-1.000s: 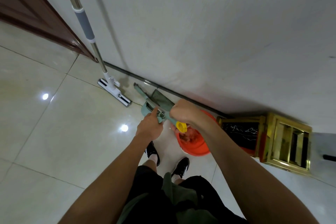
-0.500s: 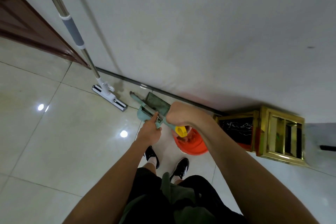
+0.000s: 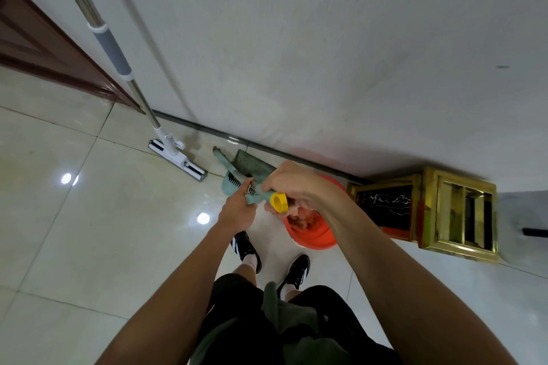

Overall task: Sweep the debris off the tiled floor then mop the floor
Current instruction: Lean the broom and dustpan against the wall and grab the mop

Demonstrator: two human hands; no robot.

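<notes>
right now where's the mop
In the head view the mop stands at upper left, its head on the tiled floor and its pole leaning against the white wall, left of the green dustpan.

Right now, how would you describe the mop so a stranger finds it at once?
Look at the white wall beside the brown door. The mop leans there, its flat white head on the tiles. Unlike the green dustpan nearby, it has a long steel pole with a grey grip.
</notes>
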